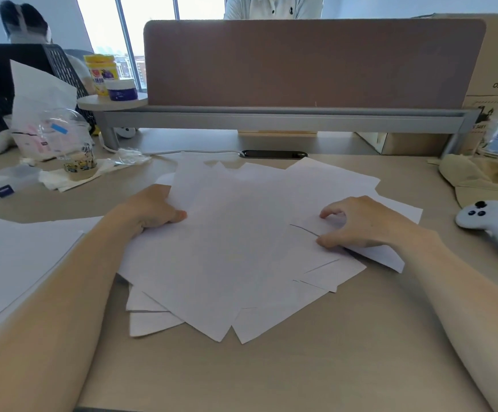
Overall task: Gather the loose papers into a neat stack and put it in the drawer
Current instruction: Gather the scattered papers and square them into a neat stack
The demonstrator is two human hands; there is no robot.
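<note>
Nearest me, the loose papers (241, 248) lie fanned in an untidy overlapping pile on the middle of the desk (331, 367), corners pointing every way. My left hand (149, 211) sits at the pile's left edge, fingers curled and thumb pressed on the top sheet, pinching several sheets between them. My right hand (363, 223) rests on the right side of the pile, fingers arched and spread partway, fingertips (325, 215) and thumb touching paper without closing round it. Right of the pile, apart from it, lies a white controller (488, 224). Beyond the sheets stands the brown divider panel (313, 63).
</note>
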